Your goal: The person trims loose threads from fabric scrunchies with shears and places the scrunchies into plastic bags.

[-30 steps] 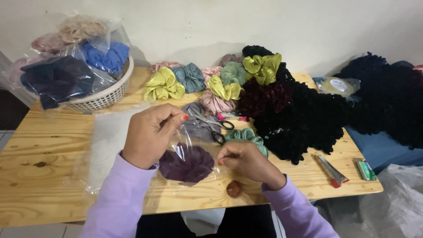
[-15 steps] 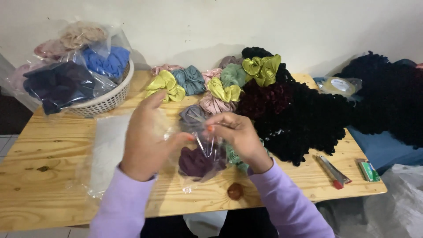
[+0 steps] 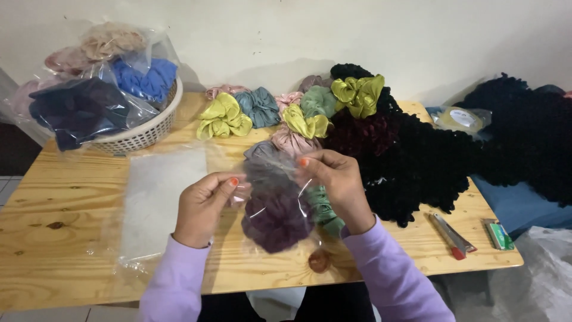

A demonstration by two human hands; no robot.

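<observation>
**Two hands, one bagged purple scrunchie**

Here, nearest the camera, the left hand (image 3: 202,206) and the right hand (image 3: 335,182) each pinch an upper corner of one clear bag (image 3: 271,197), held up over the front of the wooden table (image 3: 53,203). One dark purple scrunchie (image 3: 277,220) sits in the bag's bottom. The bag hangs upright, long axis up and down, its mouth toward the top. Below it one small brown knot (image 3: 319,260) shows in the wood. Left lies one flat stack of clear bags (image 3: 158,200). Right lie one cutter (image 3: 451,234) and one green lighter (image 3: 498,234). Farther back are three yellow-green scrunchies (image 3: 223,116), a black pile (image 3: 417,155), and one white basket (image 3: 140,136) of bagged scrunchies.
</observation>
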